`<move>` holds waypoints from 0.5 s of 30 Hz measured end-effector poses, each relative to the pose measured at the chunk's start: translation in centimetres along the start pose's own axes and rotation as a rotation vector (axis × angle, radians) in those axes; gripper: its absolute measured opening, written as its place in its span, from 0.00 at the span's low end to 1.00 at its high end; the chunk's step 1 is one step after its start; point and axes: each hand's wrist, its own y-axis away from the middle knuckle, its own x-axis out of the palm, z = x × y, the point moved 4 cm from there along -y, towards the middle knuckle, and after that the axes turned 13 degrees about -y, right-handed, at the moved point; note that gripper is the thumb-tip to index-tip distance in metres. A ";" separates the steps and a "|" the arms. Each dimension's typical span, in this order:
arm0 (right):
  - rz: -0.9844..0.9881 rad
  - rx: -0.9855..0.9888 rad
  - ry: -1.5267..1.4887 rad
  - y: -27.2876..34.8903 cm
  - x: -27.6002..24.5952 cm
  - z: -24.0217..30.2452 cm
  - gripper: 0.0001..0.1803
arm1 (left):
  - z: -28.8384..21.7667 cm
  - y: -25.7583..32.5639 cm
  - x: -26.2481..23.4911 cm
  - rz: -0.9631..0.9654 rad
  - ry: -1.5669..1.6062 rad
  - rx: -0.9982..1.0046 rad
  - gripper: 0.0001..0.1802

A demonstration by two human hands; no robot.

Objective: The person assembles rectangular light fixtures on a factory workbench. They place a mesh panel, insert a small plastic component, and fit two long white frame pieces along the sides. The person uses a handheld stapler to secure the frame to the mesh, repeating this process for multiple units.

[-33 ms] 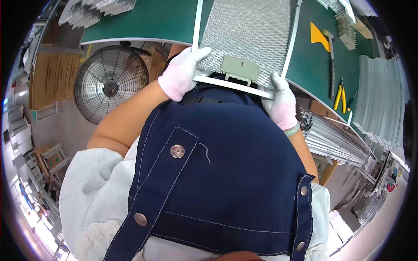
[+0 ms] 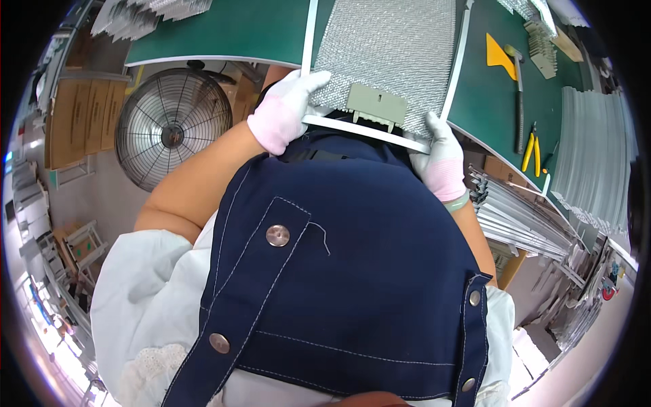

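A silvery mesh filter panel (image 2: 393, 47) in a white frame lies on the green table (image 2: 224, 30) in front of me. A grey plastic latch (image 2: 376, 105) sits at the middle of its near edge. My left hand (image 2: 285, 108), in a white and pink glove, grips the near left corner of the frame. My right hand (image 2: 437, 159), gloved the same way, grips the near right corner. The near frame bar (image 2: 366, 132) runs between both hands, just above my dark blue apron (image 2: 352, 271).
A round floor fan (image 2: 169, 129) stands left below the table edge, with cardboard boxes (image 2: 81, 115) beyond it. On the table's right lie a yellow scraper (image 2: 500, 54), a long-handled tool (image 2: 519, 102), yellow-handled pliers (image 2: 532, 150) and stacked metal strips (image 2: 597, 156). Metal rails (image 2: 515, 217) are piled lower right.
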 end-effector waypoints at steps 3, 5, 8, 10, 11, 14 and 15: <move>-0.021 0.046 -0.034 1.0 1.5 0.1 0.10 | 0.8 -0.6 -0.2 -0.019 0.004 -0.023 0.16; 0.003 0.058 -0.002 0.7 1.3 0.4 0.10 | -0.1 -0.2 0.3 -0.036 0.063 -0.140 0.15; 0.000 0.079 0.001 0.9 1.2 0.3 0.10 | -0.5 0.1 0.5 0.007 0.121 -0.182 0.15; 0.022 0.069 -0.001 1.1 1.2 0.3 0.12 | -0.8 0.2 0.6 0.073 0.222 -0.173 0.15; 0.024 0.053 0.003 1.5 1.7 0.1 0.14 | -1.0 0.4 0.7 0.047 0.221 -0.167 0.16; 0.027 0.023 0.004 1.2 1.5 -0.1 0.17 | -1.1 1.6 0.9 -0.005 0.239 -0.143 0.17; 0.028 0.017 0.003 1.0 1.4 -0.2 0.17 | -0.9 1.5 1.0 -0.019 0.256 -0.144 0.17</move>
